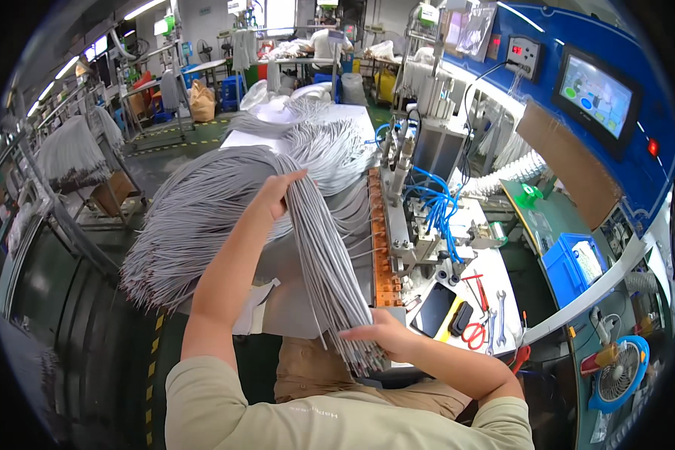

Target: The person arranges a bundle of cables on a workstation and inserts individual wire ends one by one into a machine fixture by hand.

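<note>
A thick bundle of grey cables [319,244] runs slantwise across the front of the white table. My left hand [279,193] wraps round its upper part. Near the cut ends, close to my lap, my right hand [379,334] grips the same bundle from the right side. A larger heap of grey cables [195,217] hangs over the table's left edge, with its ends pointing down. Right of the bundle stands a row of orange-brown blocks [381,247] along a machine, and a few single cables lead to it.
Right of the machine lie a black phone [433,309], red scissors [473,335] and wrenches [501,311]. Blue air tubes [439,210] loop above. A blue bin [575,268] and a small fan [621,371] stand farther right. More cables [326,146] lie farther back.
</note>
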Action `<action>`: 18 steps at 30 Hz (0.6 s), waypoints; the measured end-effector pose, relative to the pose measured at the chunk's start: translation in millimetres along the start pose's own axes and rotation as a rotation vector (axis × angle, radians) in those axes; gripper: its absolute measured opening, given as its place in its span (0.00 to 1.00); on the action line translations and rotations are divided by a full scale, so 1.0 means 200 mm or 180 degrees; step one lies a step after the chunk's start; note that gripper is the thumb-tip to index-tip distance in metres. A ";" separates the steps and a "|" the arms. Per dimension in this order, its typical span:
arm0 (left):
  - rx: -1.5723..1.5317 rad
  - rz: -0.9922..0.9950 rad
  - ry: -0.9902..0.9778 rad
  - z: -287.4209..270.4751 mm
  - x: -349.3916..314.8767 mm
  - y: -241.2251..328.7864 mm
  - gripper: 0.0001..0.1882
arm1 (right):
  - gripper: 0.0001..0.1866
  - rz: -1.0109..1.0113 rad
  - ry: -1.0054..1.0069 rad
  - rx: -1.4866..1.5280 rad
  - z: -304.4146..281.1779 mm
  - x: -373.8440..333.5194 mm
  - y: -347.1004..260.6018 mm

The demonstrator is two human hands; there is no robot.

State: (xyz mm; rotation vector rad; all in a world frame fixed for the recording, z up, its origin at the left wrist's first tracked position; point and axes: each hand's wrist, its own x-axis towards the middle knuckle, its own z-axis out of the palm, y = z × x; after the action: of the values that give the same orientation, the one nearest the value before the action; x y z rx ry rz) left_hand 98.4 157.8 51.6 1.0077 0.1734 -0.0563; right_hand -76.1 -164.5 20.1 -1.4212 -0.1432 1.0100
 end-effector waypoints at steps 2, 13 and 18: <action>0.0054 -0.0089 -0.0108 0.00 0.00 0.07 0.17 | 0.21 -0.0022 -0.0165 0.0266 0.01 -0.07 -0.05; 0.2893 0.0231 -0.0049 -0.29 0.04 0.21 0.18 | 0.22 -0.0003 -0.0683 -0.5397 -0.14 -0.07 -0.49; 0.1974 0.0166 -0.0435 -0.23 0.05 0.19 0.13 | 0.18 -0.3443 0.0720 -0.4289 0.07 0.57 -0.85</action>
State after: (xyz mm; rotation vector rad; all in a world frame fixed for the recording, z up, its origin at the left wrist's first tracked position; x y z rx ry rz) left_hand 107.3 218.5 58.1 1.6206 -0.0009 -0.1362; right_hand 65.9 -50.8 114.2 -2.1523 -1.4484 -0.3206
